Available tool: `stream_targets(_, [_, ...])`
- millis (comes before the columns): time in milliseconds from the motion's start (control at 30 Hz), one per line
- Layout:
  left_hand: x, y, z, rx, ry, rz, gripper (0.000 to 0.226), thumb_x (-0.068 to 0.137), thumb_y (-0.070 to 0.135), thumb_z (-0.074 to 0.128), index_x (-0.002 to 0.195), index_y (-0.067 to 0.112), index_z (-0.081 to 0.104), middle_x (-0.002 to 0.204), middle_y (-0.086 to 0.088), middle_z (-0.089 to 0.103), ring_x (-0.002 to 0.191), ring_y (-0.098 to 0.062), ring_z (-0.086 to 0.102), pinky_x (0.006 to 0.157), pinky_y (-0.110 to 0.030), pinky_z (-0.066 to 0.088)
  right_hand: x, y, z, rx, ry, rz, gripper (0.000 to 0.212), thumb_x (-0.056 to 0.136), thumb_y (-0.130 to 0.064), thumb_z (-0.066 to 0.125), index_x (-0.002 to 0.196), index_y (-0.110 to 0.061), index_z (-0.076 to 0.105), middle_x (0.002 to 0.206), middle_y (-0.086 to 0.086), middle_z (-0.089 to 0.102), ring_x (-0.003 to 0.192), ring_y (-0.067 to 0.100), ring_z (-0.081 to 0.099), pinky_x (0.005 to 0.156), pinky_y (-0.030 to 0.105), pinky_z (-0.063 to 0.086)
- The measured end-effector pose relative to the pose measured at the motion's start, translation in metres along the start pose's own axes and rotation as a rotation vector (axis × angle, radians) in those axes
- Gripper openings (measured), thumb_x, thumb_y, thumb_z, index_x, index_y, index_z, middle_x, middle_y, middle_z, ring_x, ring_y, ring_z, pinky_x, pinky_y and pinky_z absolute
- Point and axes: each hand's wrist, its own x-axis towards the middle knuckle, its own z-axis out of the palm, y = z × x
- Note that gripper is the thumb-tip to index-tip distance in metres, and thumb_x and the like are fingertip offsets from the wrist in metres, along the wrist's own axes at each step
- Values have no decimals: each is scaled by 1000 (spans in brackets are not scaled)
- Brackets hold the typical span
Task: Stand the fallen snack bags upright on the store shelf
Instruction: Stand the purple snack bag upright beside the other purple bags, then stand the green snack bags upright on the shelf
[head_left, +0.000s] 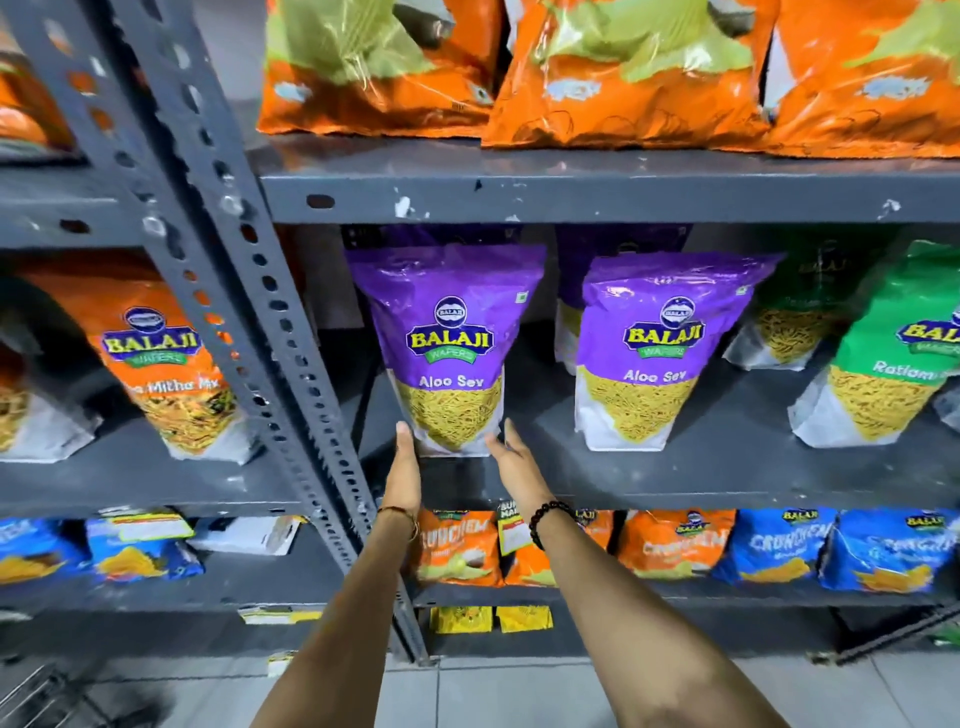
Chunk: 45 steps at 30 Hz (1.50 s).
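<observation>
A purple Aloo Sev bag (449, 343) stands upright near the left end of the middle shelf (675, 483). My left hand (406, 467) lies flat against the bag's lower left corner, fingers straight. At the bag's lower right corner is my right hand (511, 457), fingers apart, its fingertips touching the bag or just short of it. Neither hand grips the bag. A second purple Aloo Sev bag (654, 353) stands upright to the right, with another purple bag (571, 312) partly hidden behind it.
Green Ratlami bags (883, 374) stand at the right of the same shelf. A slotted grey upright post (249, 322) rises just left of my hands. Orange bags (623, 78) fill the shelf above; orange and blue bags (779, 545) fill the one below.
</observation>
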Motion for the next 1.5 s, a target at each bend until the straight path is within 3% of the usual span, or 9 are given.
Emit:
stream_targets(100, [3,-2,2,-6,-26,7,98,66,86,24,141,23,33,153,-9,29,141,-25,27,119,-48,18,4,0,5,17,-12,-16,59,97,-30,40,150,-21,17,154,6,32,141,22,30,115,35,23])
stream_targets(300, [6,-4,4,-12,-63,44,99,65,84,21,144,24,25,156,-2,21,143,-18,19,121,-44,10,6,3,5,28,-16,-27,54,98,-29,38,149,-23,21,154,3,34,141,22,30,118,38,24])
stream_targets(667, [6,-3,5,-1,-24,9,75,82,69,24,140,23,35,152,-8,32,140,-26,28,118,-48,19,7,3,2,53,5,-30,55,98,-30,40,149,-22,22,154,4,35,141,22,31,118,37,24])
stream_targets(767, [0,-5,6,60,95,71,66,87,62,30,137,20,41,148,-8,39,136,-27,35,117,-45,22,3,4,-3,120,65,-32,54,97,-25,44,148,-16,27,154,3,34,141,20,32,113,30,24])
stream_targets(867, [-17,-14,12,273,300,212,49,95,43,31,125,11,51,130,-19,56,114,-29,51,94,-39,38,-8,13,-19,64,161,-76,48,95,-23,49,141,-12,42,147,6,44,135,18,41,108,26,30])
stream_targets(967, [-35,-28,31,398,336,352,36,96,33,33,101,7,58,101,-21,65,89,-31,57,72,-32,37,-22,23,-48,-53,289,-128,40,93,-23,52,129,-6,56,132,9,59,119,17,54,92,20,37])
stream_targets(1133, [-58,-39,106,577,154,480,26,95,22,41,101,6,61,100,-22,68,93,-38,61,74,-38,44,-41,37,-140,-198,588,-135,27,89,-13,54,111,-6,68,106,19,71,103,32,63,88,31,46])
stream_targets(1333, [-72,-52,244,611,-154,468,29,91,17,50,115,6,59,110,-23,68,104,-37,62,85,-38,46,-55,56,-284,-121,878,-29,35,89,-7,52,122,-2,60,117,24,66,116,37,57,100,40,41])
stream_targets(1500, [-72,-63,373,586,-288,401,45,86,17,59,128,5,50,130,-21,58,120,-32,54,101,-38,41,-48,67,-410,-24,885,3,60,87,-14,62,141,-1,38,134,21,54,125,35,49,105,42,40])
